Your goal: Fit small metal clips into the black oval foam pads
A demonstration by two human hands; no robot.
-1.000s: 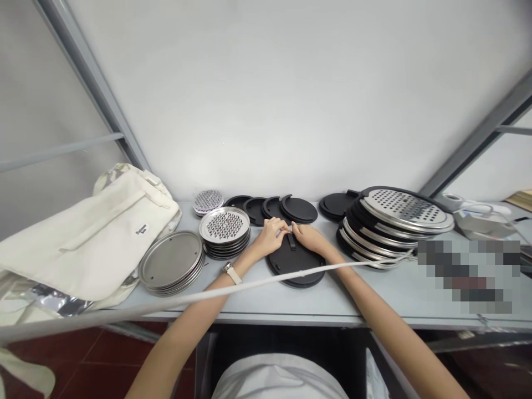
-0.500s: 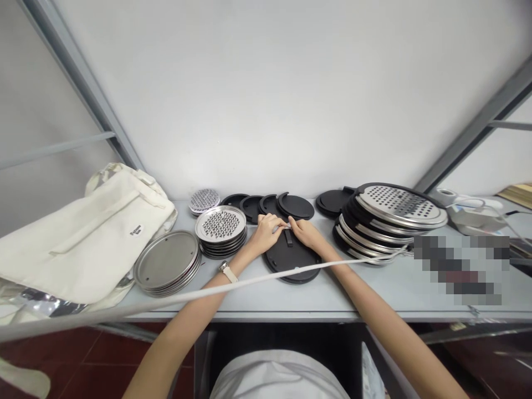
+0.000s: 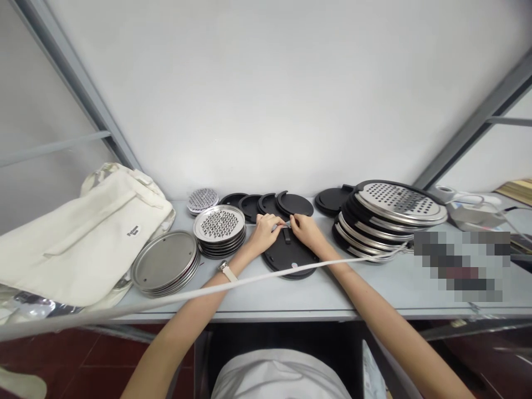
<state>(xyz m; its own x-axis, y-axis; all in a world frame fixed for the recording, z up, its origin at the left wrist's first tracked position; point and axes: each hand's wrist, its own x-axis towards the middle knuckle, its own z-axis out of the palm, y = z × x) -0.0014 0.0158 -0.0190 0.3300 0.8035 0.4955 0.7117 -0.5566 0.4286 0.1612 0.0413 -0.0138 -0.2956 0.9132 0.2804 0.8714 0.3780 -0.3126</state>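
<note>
In front of me a round black plate lies flat on the table, with a short dark rectangular piece on it and a small pale spot near its front edge. My left hand is closed in a pinch at the plate's far edge. Facing it, my right hand is pinched too, the fingertips of both almost meeting. What sits between the fingertips is too small to make out. Just beyond my hands, several black discs with raised curved rims overlap in a row.
Left of my hands stand stacked perforated metal grater discs, smaller grater discs and plain metal discs. A cream bag lies far left. On the right rise black-and-metal discs. A white cord crosses in front, above my forearms.
Both hands stay pinched at the plate's far edge, with the fingers shifting only slightly. The view has moved a little; the stacks stand as before.
</note>
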